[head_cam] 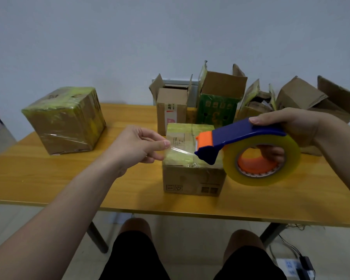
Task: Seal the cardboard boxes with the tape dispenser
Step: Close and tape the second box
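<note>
The step in hand looks like starting a fresh run of tape on the small box at the centre of the frame, which sits on the yellow wooden counter just below both hands. The right hand grips the blue and orange tape dispenser, thumb along the top of the handle and the other fingers curled through the core of the tape roll. The left hand pinches the free end of the clear tape strip between thumb and forefinger; the strip stretches taut from the dispenser's mouth, above the box top.

The next move probably calls for lowering the end onto the box's left edge, pressing it down, then drawing the dispenser across the seam.

The box's top already carries yellowish tape, with printed marks on its near face. A larger taped box stands at centre left. Open-flapped boxes wait along the back: a brown carton, a green carton and crumpled cartons at the right.
</note>
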Demonstrator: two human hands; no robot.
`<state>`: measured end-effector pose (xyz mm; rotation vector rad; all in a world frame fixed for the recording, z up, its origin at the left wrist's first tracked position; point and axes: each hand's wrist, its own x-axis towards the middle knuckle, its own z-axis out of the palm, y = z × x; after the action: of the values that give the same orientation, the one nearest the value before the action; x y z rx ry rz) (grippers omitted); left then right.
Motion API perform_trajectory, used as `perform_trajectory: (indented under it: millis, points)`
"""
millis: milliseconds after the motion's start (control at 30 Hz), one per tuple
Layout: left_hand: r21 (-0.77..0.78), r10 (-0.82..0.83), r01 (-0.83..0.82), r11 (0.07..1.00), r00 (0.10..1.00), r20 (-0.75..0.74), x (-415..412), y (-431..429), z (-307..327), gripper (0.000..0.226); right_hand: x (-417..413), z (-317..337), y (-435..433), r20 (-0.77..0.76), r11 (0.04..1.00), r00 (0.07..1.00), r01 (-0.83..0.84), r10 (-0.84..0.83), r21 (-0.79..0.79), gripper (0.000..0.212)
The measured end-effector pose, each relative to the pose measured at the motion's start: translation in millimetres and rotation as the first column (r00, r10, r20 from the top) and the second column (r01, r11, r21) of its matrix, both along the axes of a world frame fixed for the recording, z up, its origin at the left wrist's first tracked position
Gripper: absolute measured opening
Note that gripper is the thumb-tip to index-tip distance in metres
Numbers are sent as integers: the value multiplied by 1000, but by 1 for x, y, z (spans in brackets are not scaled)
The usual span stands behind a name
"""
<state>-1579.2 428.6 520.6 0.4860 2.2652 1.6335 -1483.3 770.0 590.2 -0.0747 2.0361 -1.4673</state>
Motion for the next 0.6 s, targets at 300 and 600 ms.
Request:
perform_trajectory:
  millis: [300, 600]
  points:
    - [239, -43, -48, 970, 931, 362, -10, 1, -6, 14, -7, -32, 5, 78, 750, 970, -125, 229, -649, 59]
    - [229, -78, -3, 973, 935, 347, -12, -2, -5, 27, -7, -37, 8, -11, 797, 969, -210, 248, -567, 58]
